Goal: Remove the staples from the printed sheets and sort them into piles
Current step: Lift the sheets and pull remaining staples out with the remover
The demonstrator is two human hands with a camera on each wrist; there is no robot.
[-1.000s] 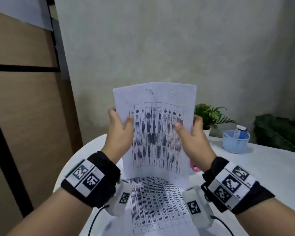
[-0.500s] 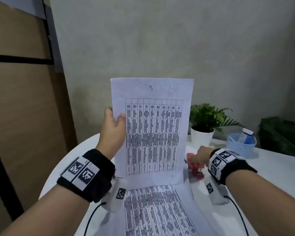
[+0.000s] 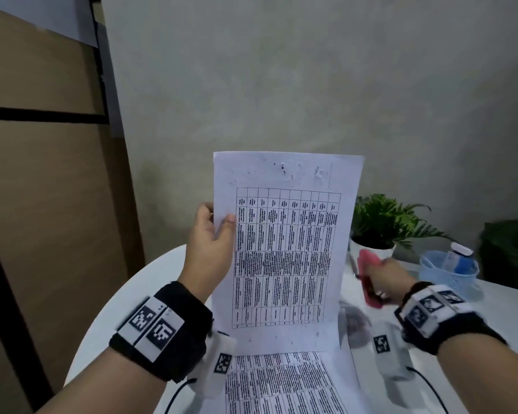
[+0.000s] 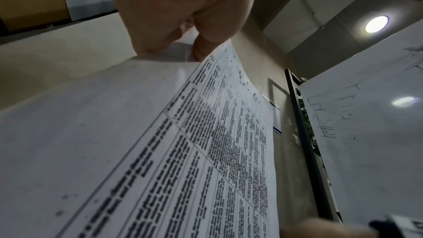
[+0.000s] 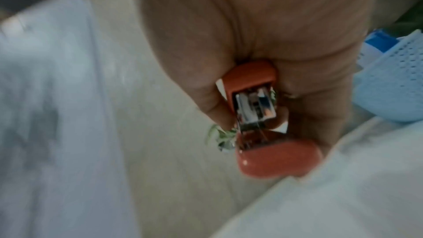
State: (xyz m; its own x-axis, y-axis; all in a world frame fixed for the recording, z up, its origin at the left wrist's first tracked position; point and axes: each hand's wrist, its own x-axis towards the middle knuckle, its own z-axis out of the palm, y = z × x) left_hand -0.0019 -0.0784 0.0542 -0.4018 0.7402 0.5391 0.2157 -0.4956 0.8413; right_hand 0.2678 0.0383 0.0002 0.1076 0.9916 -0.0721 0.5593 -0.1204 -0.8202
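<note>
Printed sheet [image 3: 284, 249] held upright above white table [image 3: 431, 330], left edge pinched between thumb and fingers of left hand [image 3: 211, 252]. Red stapler [image 3: 368, 277] grasped in right hand [image 3: 386, 279], raised just right of sheet. Second printed sheet [image 3: 281, 383] laid flat on table below. Potted plant [image 3: 380, 225] and blue basket [image 3: 449, 268] seen behind.

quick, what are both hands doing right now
Left hand: pinching the left edge of the printed sheets, held upright above the table.
Right hand: gripping the red staple remover, lifted beside the sheets.
</note>
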